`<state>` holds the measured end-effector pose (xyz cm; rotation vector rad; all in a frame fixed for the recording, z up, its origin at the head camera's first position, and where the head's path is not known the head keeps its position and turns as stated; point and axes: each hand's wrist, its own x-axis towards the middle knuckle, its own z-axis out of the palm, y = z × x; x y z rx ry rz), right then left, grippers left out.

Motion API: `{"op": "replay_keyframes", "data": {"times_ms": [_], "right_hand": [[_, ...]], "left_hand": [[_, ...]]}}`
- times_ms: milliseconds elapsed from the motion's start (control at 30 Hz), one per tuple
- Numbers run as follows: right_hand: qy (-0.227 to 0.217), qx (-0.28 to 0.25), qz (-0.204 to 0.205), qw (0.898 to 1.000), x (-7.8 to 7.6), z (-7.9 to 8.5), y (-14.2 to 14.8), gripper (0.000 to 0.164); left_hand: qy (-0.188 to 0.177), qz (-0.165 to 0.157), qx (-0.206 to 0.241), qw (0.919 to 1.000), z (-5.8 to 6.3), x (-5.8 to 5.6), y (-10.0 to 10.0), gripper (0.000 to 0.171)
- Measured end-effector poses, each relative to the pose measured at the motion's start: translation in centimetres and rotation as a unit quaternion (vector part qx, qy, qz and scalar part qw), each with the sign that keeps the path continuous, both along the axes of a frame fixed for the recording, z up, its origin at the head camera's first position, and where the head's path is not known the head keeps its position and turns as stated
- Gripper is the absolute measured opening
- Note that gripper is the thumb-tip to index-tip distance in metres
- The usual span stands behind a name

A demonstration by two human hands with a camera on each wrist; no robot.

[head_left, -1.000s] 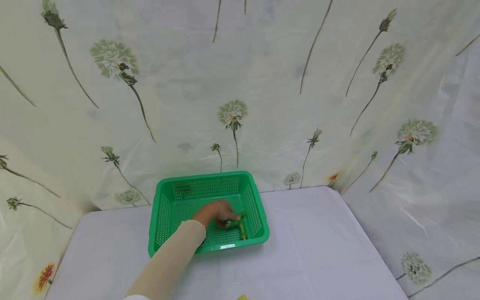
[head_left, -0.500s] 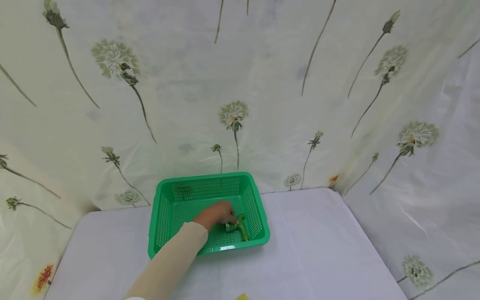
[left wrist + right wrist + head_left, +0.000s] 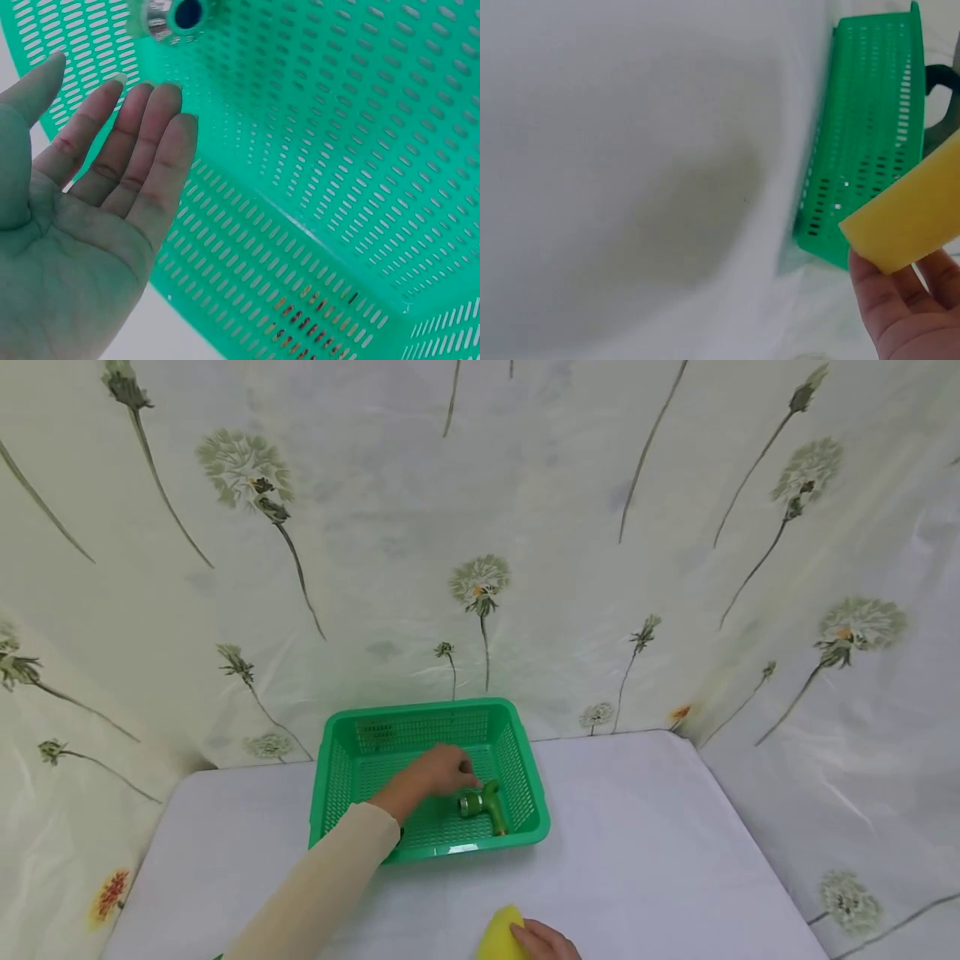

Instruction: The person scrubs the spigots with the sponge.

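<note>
A green plastic basket (image 3: 534, 760) holds a green tap (image 3: 492, 806) with a silver collar, lying near its right side. My left hand (image 3: 442, 768) reaches over the basket from the left, fingertips close beside the tap. In the left wrist view, the palm of that left hand (image 3: 90, 202) shows with loosely bent fingers and nothing in them, and the tap's silver end (image 3: 161, 19) sits beyond the fingertips. At the near side of the table, my right hand (image 3: 550, 941) grips a yellow sponge (image 3: 502, 935). Its fingers are on the lower edge of the sponge (image 3: 904, 217).
White cloth covers the table (image 3: 637, 843). Behind it and at the sides hangs a pale sheet (image 3: 375, 568) printed with dandelions. The outside wall of the basket (image 3: 870, 82) appears beyond the sponge in the right wrist view.
My left hand has drawn back slightly from the tap, whose collar now shows more fully. My right hand has come into the head view with the sponge, of which only a corner showed before.
</note>
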<state>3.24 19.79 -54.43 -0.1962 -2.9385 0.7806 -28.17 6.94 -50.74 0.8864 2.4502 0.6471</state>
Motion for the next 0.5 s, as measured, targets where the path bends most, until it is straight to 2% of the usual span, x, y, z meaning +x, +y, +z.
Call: {"op": "replay_keyframes", "data": {"times_ms": [100,167,267,333,400,500], "right_hand": [[0.012,0.019,0.0,1.0,-0.6,0.7,0.2,0.063],[0.049,0.029,0.008,0.998,-1.1,0.6,0.6,0.059],[0.11,0.036,0.02,0.993,-1.9,0.4,1.3,0.055],[0.134,0.028,0.013,0.991,-2.3,0.6,1.6,0.056],[0.138,0.02,0.009,0.99,-2.7,0.9,1.8,0.056],[0.137,0.007,0.009,0.991,-3.3,1.6,2.1,0.057]], "left_hand": [[0.001,0.006,0.027,0.9996,0.6,0.3,-1.3,0.025],[0.003,0.015,0.039,0.9991,1.1,0.7,-2.1,0.022],[0.014,0.038,0.065,0.9971,1.9,1.8,-3.5,0.029],[0.027,0.063,0.089,0.9936,2.6,2.9,-4.5,0.033],[0.047,0.099,0.12,0.9867,3.4,4.4,-5.7,0.033],[0.078,0.158,0.178,0.9682,4.8,7.2,-7.8,0.031]]}}
